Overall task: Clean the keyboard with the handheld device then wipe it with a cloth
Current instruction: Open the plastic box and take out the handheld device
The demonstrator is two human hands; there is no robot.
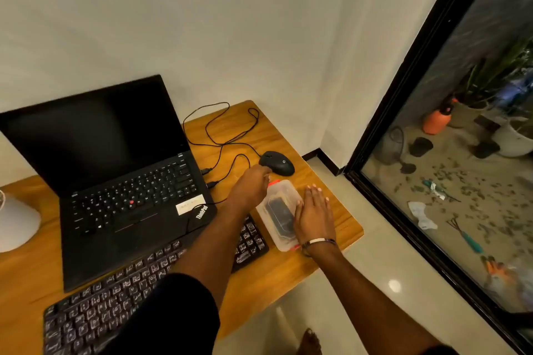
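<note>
A black external keyboard lies along the front of the wooden desk, partly under my left arm. To its right sits a clear plastic box with red clips and a dark device inside. My left hand reaches over to the box's far end, fingers curled at the red clip. My right hand lies flat on the box's lid with fingers straight. No cloth shows.
An open black laptop stands behind the keyboard. A wired black mouse and its looped cable lie at the desk's far right. A white lamp base is at the left edge. A glass door is on the right.
</note>
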